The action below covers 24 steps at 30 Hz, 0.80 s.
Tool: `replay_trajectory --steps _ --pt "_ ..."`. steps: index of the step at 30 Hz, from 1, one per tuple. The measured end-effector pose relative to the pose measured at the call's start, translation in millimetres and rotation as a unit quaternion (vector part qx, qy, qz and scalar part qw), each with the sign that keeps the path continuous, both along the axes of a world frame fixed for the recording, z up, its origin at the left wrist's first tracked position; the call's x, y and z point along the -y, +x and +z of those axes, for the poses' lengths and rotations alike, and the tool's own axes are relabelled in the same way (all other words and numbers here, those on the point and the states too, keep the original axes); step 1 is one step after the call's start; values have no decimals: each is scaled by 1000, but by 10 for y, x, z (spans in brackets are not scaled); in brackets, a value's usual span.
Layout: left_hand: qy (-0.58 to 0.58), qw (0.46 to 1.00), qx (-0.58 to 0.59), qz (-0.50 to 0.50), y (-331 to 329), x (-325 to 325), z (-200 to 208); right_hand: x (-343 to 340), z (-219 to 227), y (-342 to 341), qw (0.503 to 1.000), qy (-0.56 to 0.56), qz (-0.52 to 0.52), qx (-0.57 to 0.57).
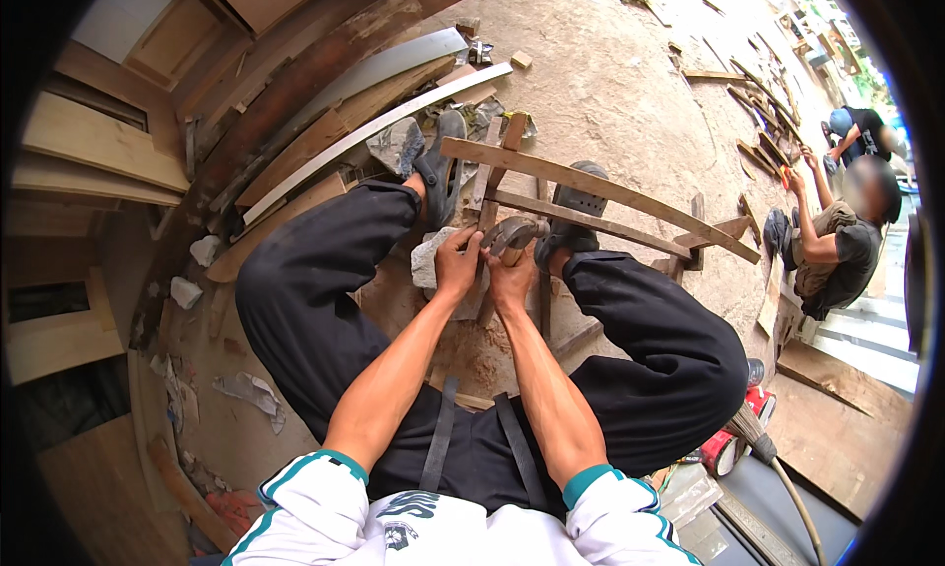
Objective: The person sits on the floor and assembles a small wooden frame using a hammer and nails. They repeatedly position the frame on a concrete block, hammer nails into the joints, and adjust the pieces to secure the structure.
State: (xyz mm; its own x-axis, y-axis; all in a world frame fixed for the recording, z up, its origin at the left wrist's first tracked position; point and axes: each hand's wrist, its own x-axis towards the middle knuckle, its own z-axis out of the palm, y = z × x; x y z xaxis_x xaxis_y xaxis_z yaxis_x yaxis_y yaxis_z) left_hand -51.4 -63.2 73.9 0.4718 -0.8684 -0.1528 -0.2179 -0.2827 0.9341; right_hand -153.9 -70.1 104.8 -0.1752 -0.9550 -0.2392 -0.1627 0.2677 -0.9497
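Between my knees lies a wooden frame made of long planks (600,184) and short crosspieces (509,145). My right hand (510,279) is wrapped round a hammer, whose metal head (514,233) is just above the fingers, close to the frame's left end. My left hand (457,266) is closed at the edge of an upright wooden piece there, fingertips pinched; what they hold, if anything, is too small to make out. Both hands are side by side, almost touching. Beside my left hand sits a pale stone block (427,259). My shoes (583,194) flank the frame's left part.
Stacked boards (379,133) and wooden panels (98,148) line the left side. At the right, a person (847,236) squats near scrap wood, with another person (861,135) behind. A red can (722,453) and a brush (753,433) are by my right knee.
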Motion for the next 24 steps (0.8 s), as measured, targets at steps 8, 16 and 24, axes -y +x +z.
replay_trajectory --steps 8,16,24 --pt "71 997 -12 -19 54 153 186 88 -436 -135 994 35 1 106" --pt "119 993 -8 -25 156 160 233 159 -307 -123 988 76 25 135" --pt "219 959 -174 -36 315 307 269 206 -182 -88 974 128 11 185"
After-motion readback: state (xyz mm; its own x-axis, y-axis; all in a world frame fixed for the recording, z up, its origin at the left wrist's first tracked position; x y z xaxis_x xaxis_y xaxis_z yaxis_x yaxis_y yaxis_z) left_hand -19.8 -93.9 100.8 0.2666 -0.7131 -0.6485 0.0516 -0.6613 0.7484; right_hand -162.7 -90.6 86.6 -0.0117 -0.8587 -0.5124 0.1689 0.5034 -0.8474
